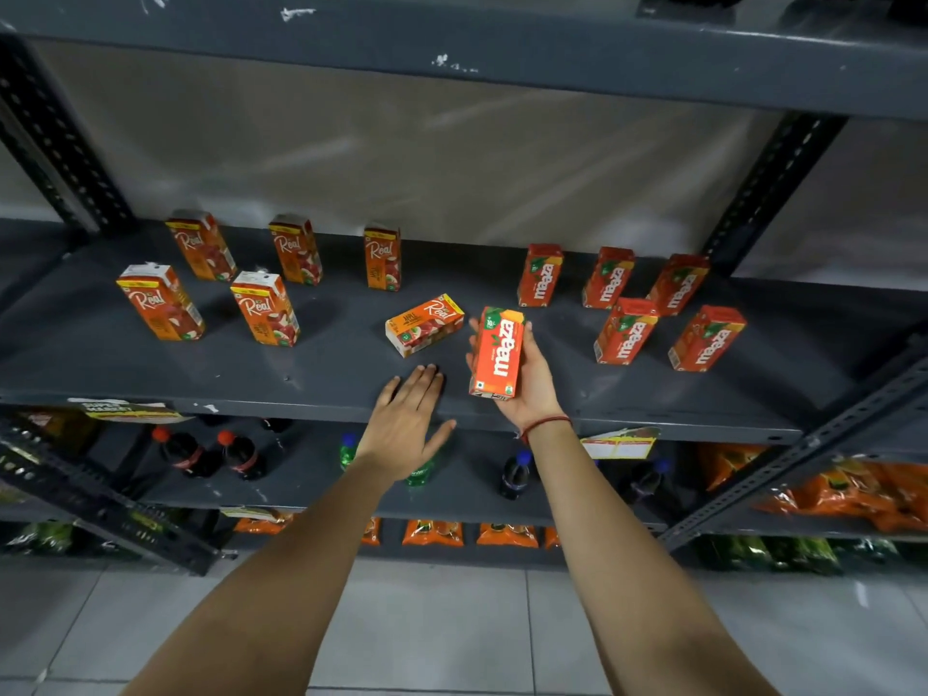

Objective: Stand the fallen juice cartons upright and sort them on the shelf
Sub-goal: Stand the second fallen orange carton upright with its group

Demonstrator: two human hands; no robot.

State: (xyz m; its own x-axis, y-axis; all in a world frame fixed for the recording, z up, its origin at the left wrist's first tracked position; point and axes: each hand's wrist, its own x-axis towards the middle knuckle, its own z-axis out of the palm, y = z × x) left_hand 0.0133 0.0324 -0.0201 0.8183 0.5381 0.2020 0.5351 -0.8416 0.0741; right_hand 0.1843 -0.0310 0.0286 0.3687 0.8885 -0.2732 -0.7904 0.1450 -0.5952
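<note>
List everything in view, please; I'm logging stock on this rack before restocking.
Standing Real cartons: five, orange-red, shelf left.
Fallen Real carton: one, orange, shelf middle, on its side.
Standing Maaza cartons: five, red-orange, shelf right.
Held Maaza carton: one, in right hand.
Shelf: grey metal.
Bottles: several, dark and green, shelf below.
Snack packets: orange, lower shelves.
Left hand: open, empty, at shelf edge.
Right hand: gripping carton.

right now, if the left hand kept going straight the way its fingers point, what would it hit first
Most likely the fallen Real carton, lying on its side just beyond the left hand, whose fingers point up the shelf toward it. The gap between looks bare, though depth is hard to judge.
</note>
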